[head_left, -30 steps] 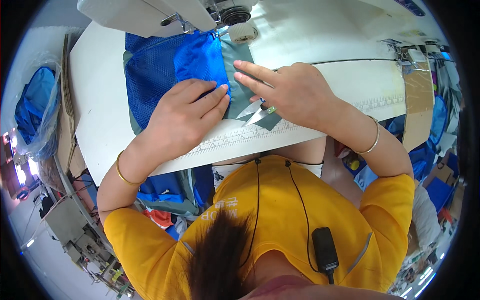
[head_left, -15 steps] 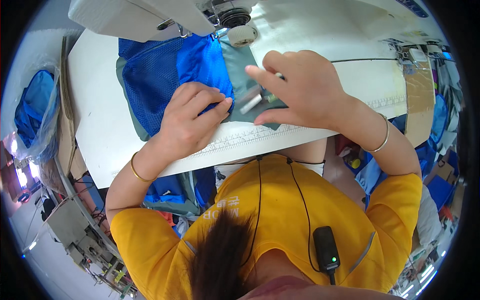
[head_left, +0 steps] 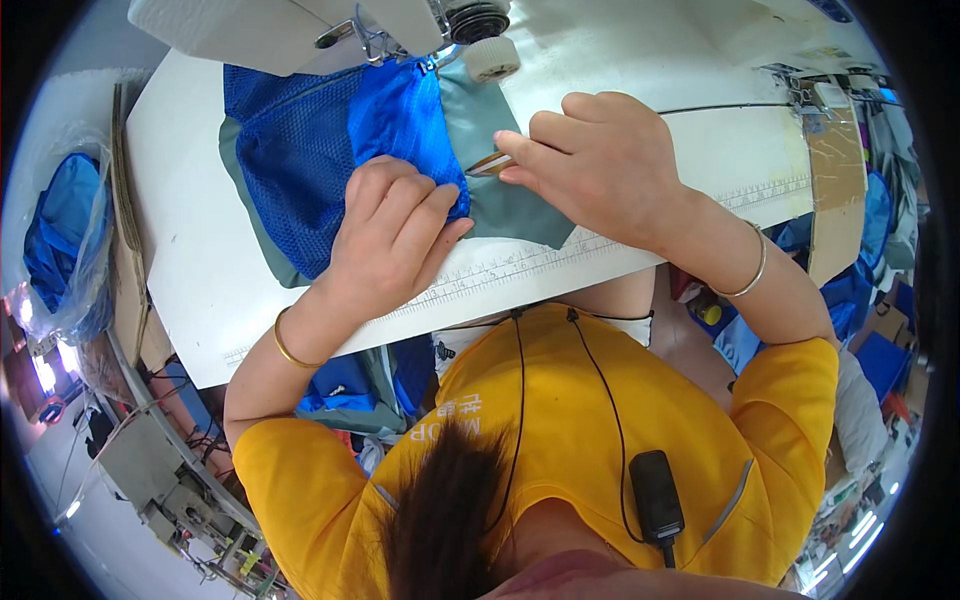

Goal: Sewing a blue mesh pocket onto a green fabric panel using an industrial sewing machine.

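**Steady the edge, guide the point**

The dark blue mesh (head_left: pixel 290 150), the bright blue panel (head_left: pixel 400 115) and the grey-green cloth (head_left: pixel 512 208) lie together on the white table (head_left: pixel 190 270), their far ends reaching under the head of the sewing machine (head_left: pixel 250 35). The left hand (head_left: pixel 388 228) rests on the near part of the bright blue panel, fingers bent along its right edge; whether its grip pinches the layers or only presses them is hidden. The right hand (head_left: pixel 608 172) has a narrow grip: thumb and forefinger are closed on a slim pointed tool (head_left: pixel 488 163), its kind hard to tell, with its tip at the border between bright blue and grey-green.

For good work here, let the left fingers bear down evenly, so the edge lies straight without dragging the cloth at the machine. The bright blue looks thin and slippery, and would likely pucker under a sideways pull. Bring the point in low and nearly flat, working the very edge rather than stabbing down, since a steep angle could snag the weave. The left fingertips are just beside that tip, so a small, slow movement aimed away from them seems safest, with the right wrist steady above the table
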`<action>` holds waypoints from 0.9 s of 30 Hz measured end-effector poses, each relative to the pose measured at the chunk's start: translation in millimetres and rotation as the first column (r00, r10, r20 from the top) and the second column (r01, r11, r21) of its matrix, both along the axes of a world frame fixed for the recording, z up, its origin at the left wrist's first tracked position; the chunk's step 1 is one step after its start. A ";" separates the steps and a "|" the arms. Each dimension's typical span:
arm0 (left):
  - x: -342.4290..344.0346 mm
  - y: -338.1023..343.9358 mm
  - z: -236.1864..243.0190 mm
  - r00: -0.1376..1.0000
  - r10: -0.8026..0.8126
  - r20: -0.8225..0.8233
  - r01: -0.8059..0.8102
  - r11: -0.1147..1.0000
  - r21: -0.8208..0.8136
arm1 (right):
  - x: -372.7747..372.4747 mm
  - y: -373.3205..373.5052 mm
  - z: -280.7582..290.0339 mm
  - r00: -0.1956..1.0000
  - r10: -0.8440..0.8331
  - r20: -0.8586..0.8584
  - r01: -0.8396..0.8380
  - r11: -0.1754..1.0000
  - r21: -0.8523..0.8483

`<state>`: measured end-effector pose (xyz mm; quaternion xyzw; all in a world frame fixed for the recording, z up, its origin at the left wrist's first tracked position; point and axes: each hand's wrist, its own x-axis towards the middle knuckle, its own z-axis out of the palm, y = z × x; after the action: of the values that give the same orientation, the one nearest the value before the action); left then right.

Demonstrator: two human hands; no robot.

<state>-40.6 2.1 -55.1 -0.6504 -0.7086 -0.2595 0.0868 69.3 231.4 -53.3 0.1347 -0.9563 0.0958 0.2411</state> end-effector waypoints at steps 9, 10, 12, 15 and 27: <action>0.6 1.1 1.0 0.996 0.010 -0.083 -0.014 0.999 -0.048 | -5.8 1.3 -9.1 0.999 0.034 -0.001 -0.034 0.999 -0.003; 1.2 2.2 1.4 0.996 0.010 -0.083 -0.015 0.999 -0.049 | -5.8 3.0 -9.6 0.999 0.043 0.001 -0.043 0.999 0.003; 2.5 2.9 2.1 0.995 0.016 -0.094 -0.021 0.999 -0.045 | -7.0 4.0 -11.6 0.999 0.054 -0.003 -0.054 0.999 0.001; 0.5 1.3 0.6 0.994 -0.007 -0.112 0.004 0.999 -0.032 | -9.3 5.4 -12.1 0.996 0.089 -0.006 -0.089 0.996 0.002; -4.4 4.2 9.8 0.999 -0.023 -0.032 0.021 0.998 -0.061 | -14.7 11.3 -11.4 0.988 0.151 0.034 -0.151 0.988 -0.014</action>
<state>-45.0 6.3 -45.3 -0.6647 -0.7073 -0.2282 0.0759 54.6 242.7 -64.6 0.2037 -0.9469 0.1218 0.2170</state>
